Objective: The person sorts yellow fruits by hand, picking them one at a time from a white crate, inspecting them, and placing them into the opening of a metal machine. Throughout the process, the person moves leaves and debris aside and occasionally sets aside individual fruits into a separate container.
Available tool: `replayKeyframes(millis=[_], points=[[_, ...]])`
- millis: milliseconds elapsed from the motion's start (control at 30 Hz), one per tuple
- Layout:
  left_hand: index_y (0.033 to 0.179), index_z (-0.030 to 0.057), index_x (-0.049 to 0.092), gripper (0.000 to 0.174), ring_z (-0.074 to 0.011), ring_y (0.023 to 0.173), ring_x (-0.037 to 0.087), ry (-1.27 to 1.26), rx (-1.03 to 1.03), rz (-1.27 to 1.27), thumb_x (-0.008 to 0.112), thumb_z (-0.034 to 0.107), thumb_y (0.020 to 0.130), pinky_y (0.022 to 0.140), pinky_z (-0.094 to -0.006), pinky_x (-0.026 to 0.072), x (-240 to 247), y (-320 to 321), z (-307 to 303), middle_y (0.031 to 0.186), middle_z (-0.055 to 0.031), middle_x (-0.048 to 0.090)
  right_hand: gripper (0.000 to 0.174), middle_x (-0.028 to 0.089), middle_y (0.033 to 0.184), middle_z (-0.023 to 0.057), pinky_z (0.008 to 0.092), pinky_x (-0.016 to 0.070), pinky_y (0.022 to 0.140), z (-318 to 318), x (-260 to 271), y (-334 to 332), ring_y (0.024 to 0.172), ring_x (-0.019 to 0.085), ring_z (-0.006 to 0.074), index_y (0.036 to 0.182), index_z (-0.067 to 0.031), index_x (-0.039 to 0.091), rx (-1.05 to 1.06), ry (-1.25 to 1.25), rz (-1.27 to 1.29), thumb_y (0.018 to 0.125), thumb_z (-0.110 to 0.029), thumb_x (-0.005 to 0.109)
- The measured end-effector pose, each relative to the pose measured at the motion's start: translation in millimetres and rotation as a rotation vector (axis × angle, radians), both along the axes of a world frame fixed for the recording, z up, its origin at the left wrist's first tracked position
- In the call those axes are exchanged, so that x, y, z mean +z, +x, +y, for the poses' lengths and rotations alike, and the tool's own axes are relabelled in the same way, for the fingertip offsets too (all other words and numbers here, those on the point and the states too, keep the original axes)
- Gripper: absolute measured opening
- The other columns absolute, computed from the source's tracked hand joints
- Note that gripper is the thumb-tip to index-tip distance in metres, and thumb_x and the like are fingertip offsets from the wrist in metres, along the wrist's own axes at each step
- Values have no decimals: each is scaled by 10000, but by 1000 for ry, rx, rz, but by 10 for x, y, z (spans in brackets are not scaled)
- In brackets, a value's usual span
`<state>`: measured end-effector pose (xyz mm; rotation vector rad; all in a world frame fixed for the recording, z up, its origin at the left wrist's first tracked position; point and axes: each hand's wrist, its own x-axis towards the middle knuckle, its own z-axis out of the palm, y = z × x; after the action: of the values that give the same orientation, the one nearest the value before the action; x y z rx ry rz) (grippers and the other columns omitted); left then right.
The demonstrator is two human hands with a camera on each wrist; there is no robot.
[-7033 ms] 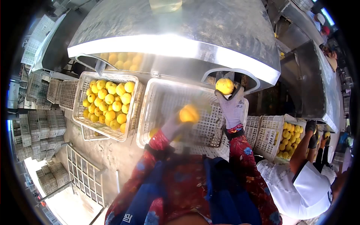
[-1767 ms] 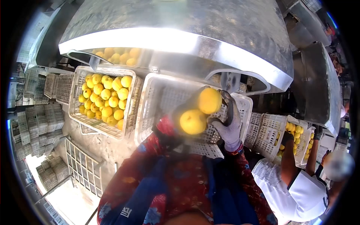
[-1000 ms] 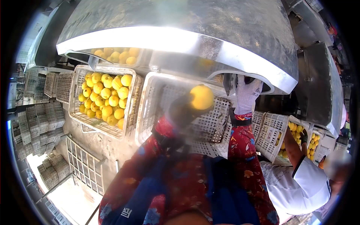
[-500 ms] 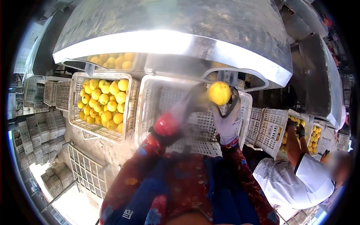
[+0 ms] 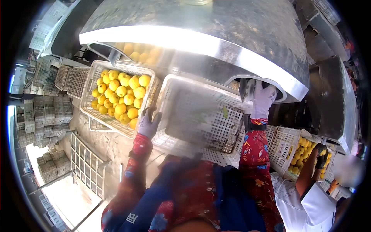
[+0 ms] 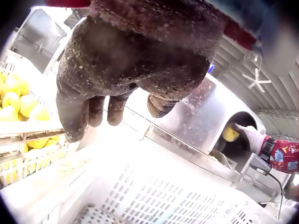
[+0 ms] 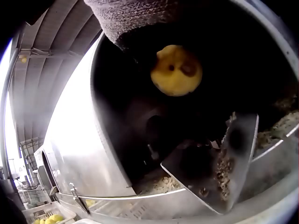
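Note:
My left hand, in a pale glove with a dark palm, is at the right rim of a white crate full of yellow round fruit. Its fingers hang loosely, and nothing is in its grasp in the left wrist view. Inside the right-hand opening of the steel machine, my right hand grips one yellow fruit. The right wrist view shows this fruit with a dark hole and a brown patch facing the camera. A metal plate with pale crumbs stuck on it stands below the fruit.
A perforated white crate stands before me, with a green leaf in it. The steel machine's bright edge runs above the crates. To the right, a person in white works at another fruit crate.
My right hand has carried a fruit from in front of the machine into its opening. The left hand, which held fruit earlier, has moved left to the full crate's rim.

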<state>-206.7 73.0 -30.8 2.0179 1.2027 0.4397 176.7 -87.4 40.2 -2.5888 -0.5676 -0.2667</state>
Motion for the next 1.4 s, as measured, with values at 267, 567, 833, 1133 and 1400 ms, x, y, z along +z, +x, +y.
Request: replayKeyframes(millis=[267, 567, 833, 1133, 1400], points=[[1212, 54, 611, 431, -337, 1089, 603, -16, 175, 104, 676, 359, 913, 903, -397, 502, -103, -893, -471, 1179, -198, 608, 497, 570, 1302, 238, 387, 477, 1003, -391, -476, -1193, 1115, 619, 300, 1356, 78, 435, 465, 594, 199, 920, -42, 639], [1201, 58, 629, 426, -312, 1029, 640, -130, 240, 177, 675, 363, 907, 887, -395, 525, 87, -1934, -143, 1150, -170, 641, 571, 586, 1216, 235, 492, 453, 962, 944, -491, -2376, 1148, 548, 406, 1331, -17, 493, 1094, 146, 164, 832, -187, 711], [1196, 55, 608, 418, -363, 994, 622, 52, -106, 113, 653, 364, 919, 866, -431, 505, -55, -2425, 1323, 1071, -188, 624, 717, 571, 1281, 218, 596, 368, 1004, 3424, -1436, -3272, 1205, 510, 432, 1301, -37, 475, 981, -549, 82, 773, -470, 695], [1352, 32, 530, 456, -160, 1075, 610, -507, -140, -246, 669, 161, 937, 936, -308, 510, -63, -2782, 2371, 1269, -86, 611, 890, 552, 1312, 238, 409, 428, 1036, 3534, -1074, -3654, 1224, 522, 378, 1429, -19, 415, 863, -81, 689, 684, -344, 776], [1465, 8, 379, 600, -207, 1151, 583, -796, -243, -756, 646, 62, 930, 956, -340, 522, 615, -2012, 2593, 1382, -138, 492, 829, 540, 1334, 206, 404, 458, 1013, 3082, 68, -4412, 1213, 549, 336, 1416, 0, 432, 917, 444, 547, 681, -69, 809]])
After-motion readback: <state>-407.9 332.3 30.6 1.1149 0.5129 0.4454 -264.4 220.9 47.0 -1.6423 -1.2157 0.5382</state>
